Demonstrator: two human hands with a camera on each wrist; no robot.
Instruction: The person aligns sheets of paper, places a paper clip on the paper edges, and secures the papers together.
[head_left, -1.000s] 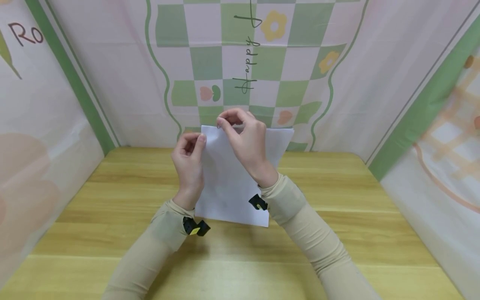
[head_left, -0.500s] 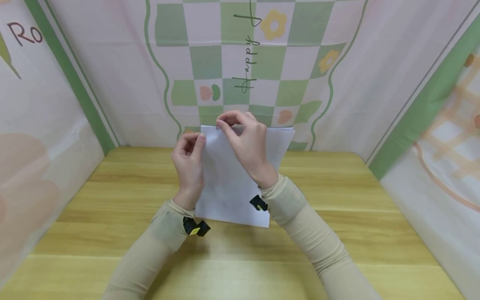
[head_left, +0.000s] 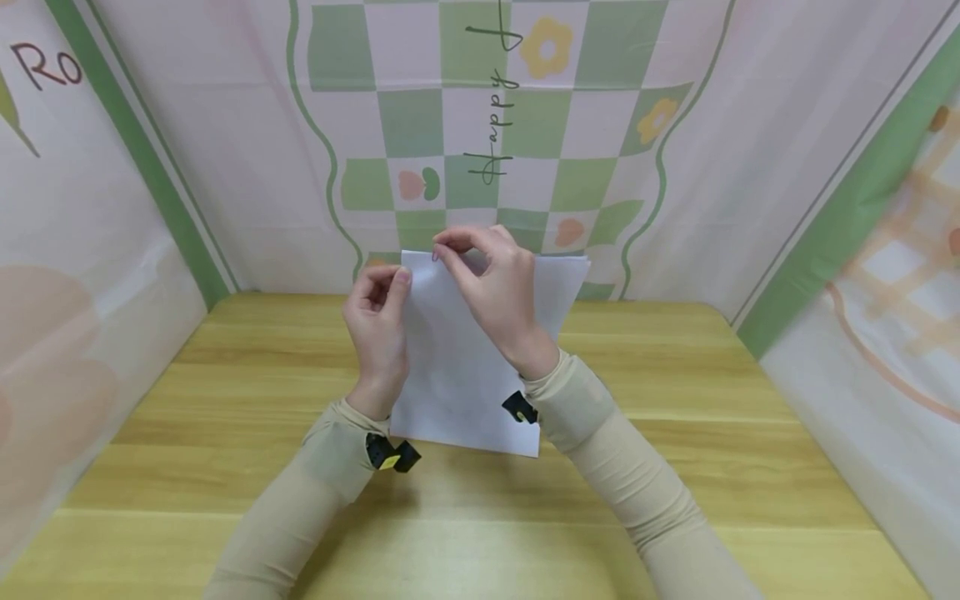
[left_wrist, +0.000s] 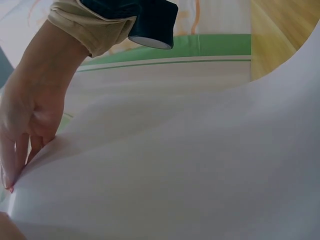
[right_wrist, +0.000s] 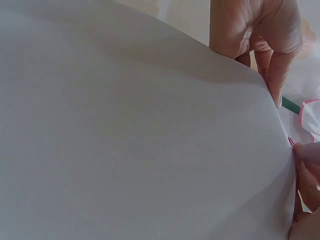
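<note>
White sheets of paper (head_left: 457,375) are held upright above the table in the head view, their top edge facing away from me. My left hand (head_left: 377,333) pinches the left edge near the top corner between thumb and fingers. At the top edge, a little to the right, my right hand (head_left: 498,287) pinches a small pinkish-red paper clip (right_wrist: 291,143). The clip's loop overlaps the front of the paper right at the edge. In the left wrist view the paper hides most of the scene, with the right hand (left_wrist: 35,110) at the far left.
Below the paper is a wooden table (head_left: 675,467) with light yellow grain. A printed cloth with green checks (head_left: 408,125) hangs behind it, and cloth walls (head_left: 90,250) stand at both sides. Each wrist carries a small black camera (head_left: 392,452).
My right hand has come down slightly, and more of the paper clip's loop shows against the front of the paper. My left hand keeps its place on the left edge.
</note>
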